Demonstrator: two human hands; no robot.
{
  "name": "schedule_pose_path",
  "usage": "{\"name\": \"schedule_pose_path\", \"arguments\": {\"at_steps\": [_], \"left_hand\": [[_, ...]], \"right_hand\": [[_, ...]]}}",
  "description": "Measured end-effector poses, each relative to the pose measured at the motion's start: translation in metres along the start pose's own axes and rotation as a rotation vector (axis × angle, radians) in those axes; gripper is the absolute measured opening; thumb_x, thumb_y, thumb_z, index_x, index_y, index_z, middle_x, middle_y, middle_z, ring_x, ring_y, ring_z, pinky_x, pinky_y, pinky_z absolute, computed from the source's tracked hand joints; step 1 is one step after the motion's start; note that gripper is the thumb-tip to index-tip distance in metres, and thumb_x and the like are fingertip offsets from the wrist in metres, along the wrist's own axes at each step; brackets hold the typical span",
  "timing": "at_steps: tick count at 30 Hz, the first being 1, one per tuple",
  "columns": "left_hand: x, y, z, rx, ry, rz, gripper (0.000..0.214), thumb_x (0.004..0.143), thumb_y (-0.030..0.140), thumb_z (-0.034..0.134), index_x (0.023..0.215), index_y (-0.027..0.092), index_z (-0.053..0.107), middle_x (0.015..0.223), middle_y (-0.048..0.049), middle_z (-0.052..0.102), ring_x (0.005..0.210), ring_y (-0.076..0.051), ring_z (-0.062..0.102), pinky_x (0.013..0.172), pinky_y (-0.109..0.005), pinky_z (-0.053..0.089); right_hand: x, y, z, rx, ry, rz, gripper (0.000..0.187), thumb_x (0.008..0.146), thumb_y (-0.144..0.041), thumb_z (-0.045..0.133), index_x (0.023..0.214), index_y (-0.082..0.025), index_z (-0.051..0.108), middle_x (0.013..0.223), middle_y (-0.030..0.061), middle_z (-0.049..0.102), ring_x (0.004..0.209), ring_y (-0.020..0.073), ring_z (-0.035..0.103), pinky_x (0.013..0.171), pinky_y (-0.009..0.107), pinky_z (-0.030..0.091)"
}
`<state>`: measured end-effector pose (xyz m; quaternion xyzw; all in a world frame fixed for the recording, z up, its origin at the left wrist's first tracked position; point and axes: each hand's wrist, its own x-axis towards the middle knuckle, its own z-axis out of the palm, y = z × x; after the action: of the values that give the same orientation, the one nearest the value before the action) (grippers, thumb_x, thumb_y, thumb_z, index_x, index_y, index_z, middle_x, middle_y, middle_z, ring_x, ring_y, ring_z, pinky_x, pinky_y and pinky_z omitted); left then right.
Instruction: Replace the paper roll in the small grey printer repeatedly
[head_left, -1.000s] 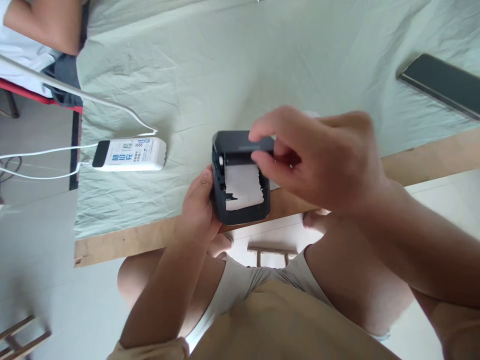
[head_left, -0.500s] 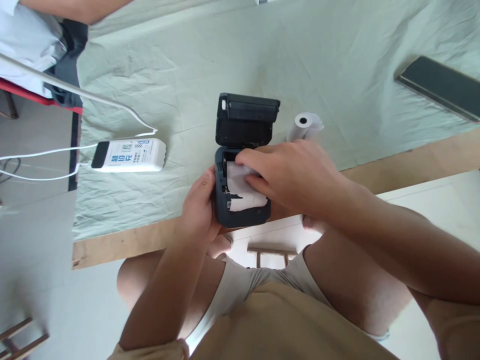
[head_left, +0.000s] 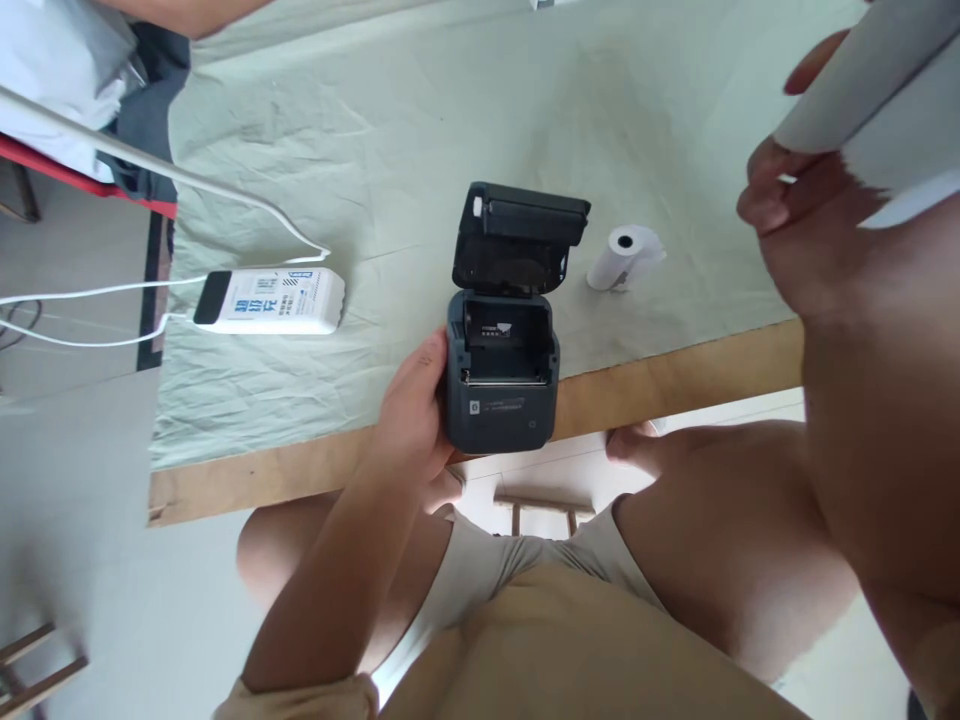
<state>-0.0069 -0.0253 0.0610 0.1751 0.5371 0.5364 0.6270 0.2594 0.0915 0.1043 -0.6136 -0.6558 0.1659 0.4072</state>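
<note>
In the head view, your left grip (head_left: pixel 414 400) clasps the printer (head_left: pixel 504 420) along one side only, and the printer appears to reach past the wooden edge (head_left: pixel 667 392) of the worktop (head_left: pixel 390 180), so a slackened hold could let it tip toward you. Its lid (head_left: pixel 517 225) stands open just beyond that grip; a careless brush could knock it downward. Your right grip (head_left: pixel 814 215) is closed around a paper roll (head_left: pixel 877 80), whose ragged loose end (head_left: pixel 892 165) hangs free over the hand, so a lax pinch could let the paper unwind. A second roll (head_left: pixel 609 265) sits on the worktop between your two grips, and a low sweep of the right one might topple it. As for placement, the printer lies directly right of your left grip, touching it, with the open compartment (head_left: pixel 506 350) just beside it and facing up. The held roll crosses your right grip, well apart from the printer. Whether the worktop bears any of the printer's weight, you cannot tell.
</note>
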Motion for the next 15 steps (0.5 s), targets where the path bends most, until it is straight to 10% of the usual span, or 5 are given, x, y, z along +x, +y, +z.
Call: {"name": "schedule_pose_path", "arguments": {"at_steps": [3, 7, 15], "left_hand": [[0.002, 0.0, 0.001, 0.01, 0.014, 0.016, 0.035, 0.091, 0.051, 0.082, 0.08, 0.019, 0.074, 0.069, 0.0008, 0.071, 0.06, -0.014, 0.067, 0.055, -0.023, 0.057], [0.004, 0.001, 0.002, 0.016, 0.028, -0.012, 0.035, 0.095, 0.052, 0.078, 0.086, 0.019, 0.076, 0.075, -0.0003, 0.075, 0.065, -0.016, 0.072, 0.06, -0.025, 0.062], [0.005, -0.001, -0.002, 0.023, -0.014, -0.001, 0.035, 0.095, 0.054, 0.078, 0.089, 0.02, 0.078, 0.08, -0.002, 0.078, 0.07, -0.017, 0.076, 0.056, -0.024, 0.06]], "right_hand": [[0.016, 0.038, 0.009, 0.158, 0.282, 0.243, 0.043, 0.089, -0.031, 0.063, 0.125, -0.014, 0.078, 0.104, 0.011, 0.082, 0.068, 0.0139, 0.068, 0.053, 0.034, 0.038], [0.014, 0.058, 0.019, -0.098, 0.25, 0.282, 0.012, 0.078, -0.015, 0.076, 0.088, -0.019, 0.071, 0.076, 0.006, 0.075, 0.06, 0.0138, 0.064, 0.058, 0.034, 0.046], [0.008, 0.069, 0.019, -0.209, 0.094, 0.163, 0.04, 0.071, -0.032, 0.091, 0.104, -0.027, 0.069, 0.1, 0.0064, 0.08, 0.072, 0.0134, 0.066, 0.067, 0.035, 0.047]]}}
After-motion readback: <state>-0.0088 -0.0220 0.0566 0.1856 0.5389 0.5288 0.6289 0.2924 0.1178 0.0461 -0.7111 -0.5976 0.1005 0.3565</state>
